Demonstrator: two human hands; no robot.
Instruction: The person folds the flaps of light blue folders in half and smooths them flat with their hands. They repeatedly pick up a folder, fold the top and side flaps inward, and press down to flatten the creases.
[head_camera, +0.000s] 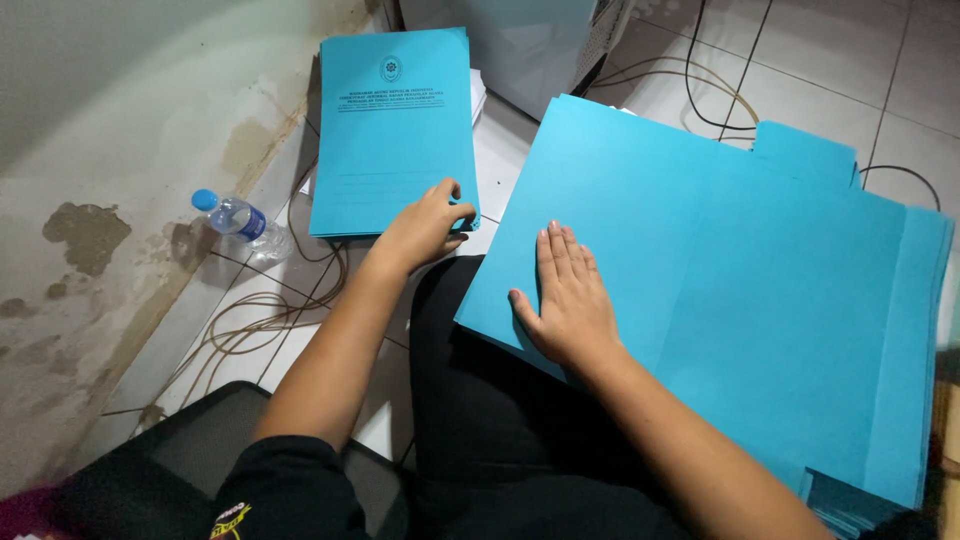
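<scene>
Right, nearest in: right hand (565, 300) lies flat, fingers together and straight, palm down on the big unfolded blue card sheets (720, 300) that rest across the lap and run out to the right of that hand. It grips nothing, only weighs the pile down near its lower left corner. Left hand (428, 228) is further forward, fingers curled over the near right corner of the folded blue folder stack (390, 130) on the floor tiles (820, 75), thumb underneath as far as I can tell; the corner hides it, so a pinch is likely but not certain. That stack sits square, printed covers up, just ahead of the left hand. Left of that hand, a small clear water bottle (240, 222) with a blue cap lies on its side near the stained wall (90, 250), with thin cables (250, 320) looped between them. Beyond the right hand, more dark cables (700, 90) run over the tiles past the sheet pile's far edge. Risks as I judge them: the lap pile overhangs to the right, so lifting the right hand could let sheets slide off; tugging one corner of the folder stack could fan or skew it; the bottle, if it leaks, wets the paper nearby.
</scene>
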